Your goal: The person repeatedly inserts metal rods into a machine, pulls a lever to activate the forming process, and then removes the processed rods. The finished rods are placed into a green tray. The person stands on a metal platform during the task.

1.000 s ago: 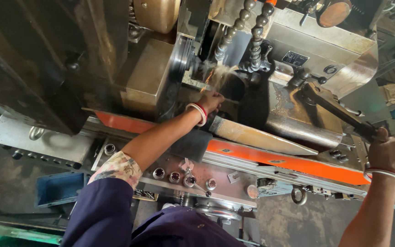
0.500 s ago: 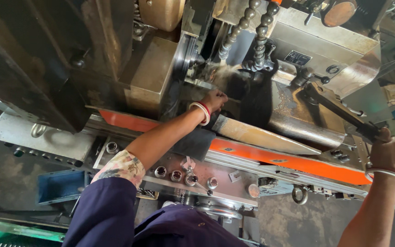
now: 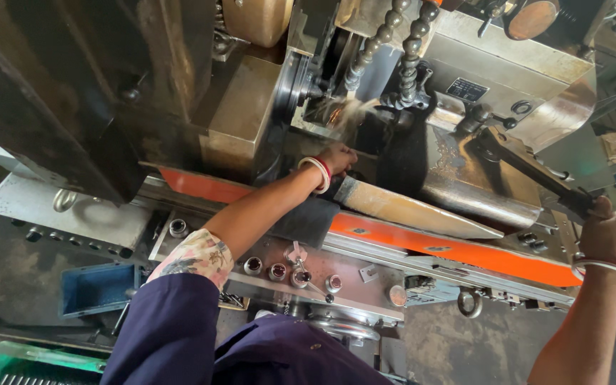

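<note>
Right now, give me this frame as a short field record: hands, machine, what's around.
view: head camera looking down at a metalworking machine
left hand: reached in under the segmented hoses, by the wet work zone; whether it holds anything cannot be told
right hand: closed on the end of the long dark lever
wrists: white bangles on both
machine front: orange strip, row of round knobs
lower left: blue tray, green crate
</note>
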The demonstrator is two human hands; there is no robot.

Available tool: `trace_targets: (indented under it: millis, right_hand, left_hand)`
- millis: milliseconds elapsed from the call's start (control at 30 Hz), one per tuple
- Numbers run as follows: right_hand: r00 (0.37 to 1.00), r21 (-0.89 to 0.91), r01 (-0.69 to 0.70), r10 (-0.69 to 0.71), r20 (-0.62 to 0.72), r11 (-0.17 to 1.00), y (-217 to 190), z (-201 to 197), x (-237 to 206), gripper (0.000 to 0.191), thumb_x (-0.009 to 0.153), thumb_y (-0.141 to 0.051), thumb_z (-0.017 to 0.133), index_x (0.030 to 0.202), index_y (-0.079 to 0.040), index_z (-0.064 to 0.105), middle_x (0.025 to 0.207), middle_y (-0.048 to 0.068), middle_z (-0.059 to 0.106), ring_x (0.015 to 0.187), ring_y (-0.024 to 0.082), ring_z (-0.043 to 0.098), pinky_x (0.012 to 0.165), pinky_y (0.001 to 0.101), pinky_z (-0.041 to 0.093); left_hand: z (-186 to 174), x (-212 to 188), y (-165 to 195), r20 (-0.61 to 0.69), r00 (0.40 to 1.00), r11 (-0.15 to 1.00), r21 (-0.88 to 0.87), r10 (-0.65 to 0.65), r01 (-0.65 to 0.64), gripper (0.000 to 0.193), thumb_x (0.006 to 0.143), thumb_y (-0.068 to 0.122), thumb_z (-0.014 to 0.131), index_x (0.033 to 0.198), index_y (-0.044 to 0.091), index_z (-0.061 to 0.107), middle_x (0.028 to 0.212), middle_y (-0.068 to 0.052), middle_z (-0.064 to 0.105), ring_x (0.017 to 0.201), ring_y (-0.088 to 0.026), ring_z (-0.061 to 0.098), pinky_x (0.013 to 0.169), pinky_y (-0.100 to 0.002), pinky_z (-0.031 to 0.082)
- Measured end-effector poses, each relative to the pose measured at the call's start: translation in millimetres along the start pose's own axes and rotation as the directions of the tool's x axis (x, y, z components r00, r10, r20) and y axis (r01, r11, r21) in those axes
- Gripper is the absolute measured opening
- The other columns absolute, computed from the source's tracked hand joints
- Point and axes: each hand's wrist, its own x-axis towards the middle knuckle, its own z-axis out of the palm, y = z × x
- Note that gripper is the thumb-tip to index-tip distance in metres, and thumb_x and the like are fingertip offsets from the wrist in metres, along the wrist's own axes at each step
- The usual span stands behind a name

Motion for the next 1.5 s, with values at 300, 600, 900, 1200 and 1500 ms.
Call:
trace_targets:
  millis: [300, 600, 900, 1200, 1500]
  right_hand:
    - [1.0, -0.034, -0.018, 0.018, 0.014, 0.999, 2, -1, 2, 0.082, 0.121, -0.057, 0.026, 0.091, -0.003, 0.08, 0.083, 0.026, 0.075, 0.089, 0.046, 0.072, 0.072, 0.0511, 0.048]
    - [0.999, -0.014, -0.018, 0.019, 0.029, 1.0, 5, -6, -6, 0.079, 0.122, -0.058, 0.025, 0.097, -0.007, 0.08, 0.083, 0.024, 0.075, 0.088, 0.046, 0.072, 0.073, 0.0522, 0.05]
    - [0.997, -0.023, -0.054, 0.056, 0.053, 0.998, 9, -3, -11, 0.08, 0.124, -0.058, 0.026, 0.097, -0.007, 0.081, 0.082, 0.025, 0.075, 0.089, 0.047, 0.071, 0.075, 0.0519, 0.05]
    - [0.998, -0.043, -0.031, 0.033, 0.048, 0.999, 11, -6, -13, 0.078, 0.12, -0.056, 0.025, 0.096, -0.007, 0.081, 0.082, 0.023, 0.075, 0.088, 0.046, 0.072, 0.076, 0.0516, 0.051]
    - [0.997, -0.072, -0.042, 0.046, 0.062, 0.997, 15, -1, -10, 0.081, 0.125, -0.057, 0.023, 0.097, -0.008, 0.081, 0.082, 0.023, 0.076, 0.09, 0.045, 0.072, 0.078, 0.051, 0.051]
  left_hand:
    - [2, 26, 26, -0.124, 0.988, 0.973, -0.201, 0.094, -0.118, 0.014, 0.087, 0.021, 0.065, 0.086, 0.007, 0.067, 0.064, -0.005, 0.06, 0.048, -0.018, 0.058, 0.039, -0.037, 0.041]
    - [17, 66, 83, -0.28, 0.923, 0.781, -0.623, -0.264, 0.035, 0.027, 0.091, 0.033, 0.065, 0.077, 0.011, 0.059, 0.06, -0.003, 0.057, 0.046, -0.017, 0.053, 0.039, -0.037, 0.038]
    - [20, 99, 71, -0.421, 0.875, 0.688, -0.71, -0.239, -0.154, 0.027, 0.091, 0.028, 0.068, 0.084, 0.003, 0.063, 0.062, -0.009, 0.064, 0.048, -0.02, 0.06, 0.044, -0.034, 0.047]
    - [9, 110, 71, -0.382, 0.884, 0.692, -0.715, -0.27, -0.098, 0.028, 0.09, 0.033, 0.068, 0.084, 0.006, 0.064, 0.061, -0.008, 0.055, 0.045, -0.021, 0.052, 0.043, -0.036, 0.043]
    - [11, 97, 53, -0.209, 0.926, 0.605, -0.796, -0.315, 0.027, 0.026, 0.086, 0.048, 0.067, 0.084, 0.022, 0.064, 0.058, 0.003, 0.048, 0.042, -0.013, 0.043, 0.041, -0.035, 0.032]
